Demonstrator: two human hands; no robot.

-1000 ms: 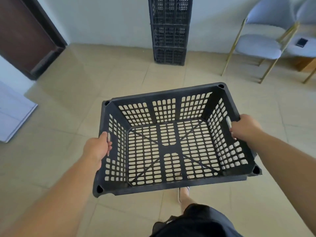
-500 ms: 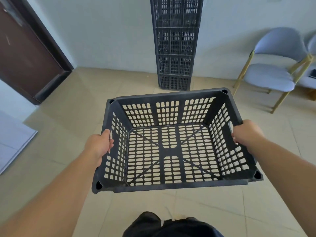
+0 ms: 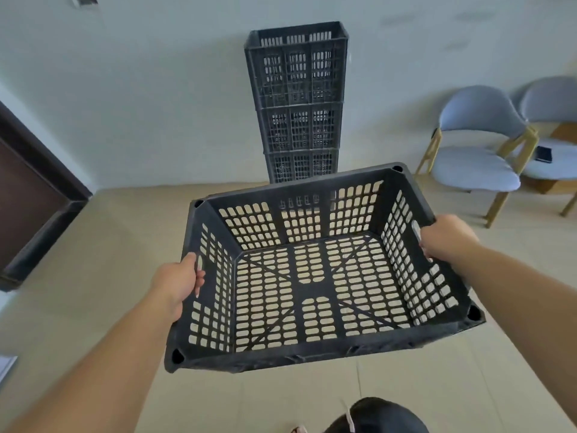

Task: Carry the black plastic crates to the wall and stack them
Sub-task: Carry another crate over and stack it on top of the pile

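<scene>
I hold an empty black plastic crate (image 3: 315,354) with slotted walls and floor, level at about waist height in the middle of the view. My left hand (image 3: 178,282) grips the handle slot in its left wall. My right hand (image 3: 443,237) grips the handle slot in its right wall. Straight ahead, a stack of black crates (image 3: 296,101) stands upright against the pale wall, its open top visible; the held crate's far rim hides the stack's base.
A dark brown door frame (image 3: 34,207) is on the left. Two grey-blue chairs (image 3: 477,151) with wooden legs stand at the right by the wall; a dark phone (image 3: 544,154) lies on the far one. Beige tiled floor (image 3: 103,245) lies between me and the stack.
The stack of crates has come closer and its open top is now in view. The held crate stays level in both hands.
</scene>
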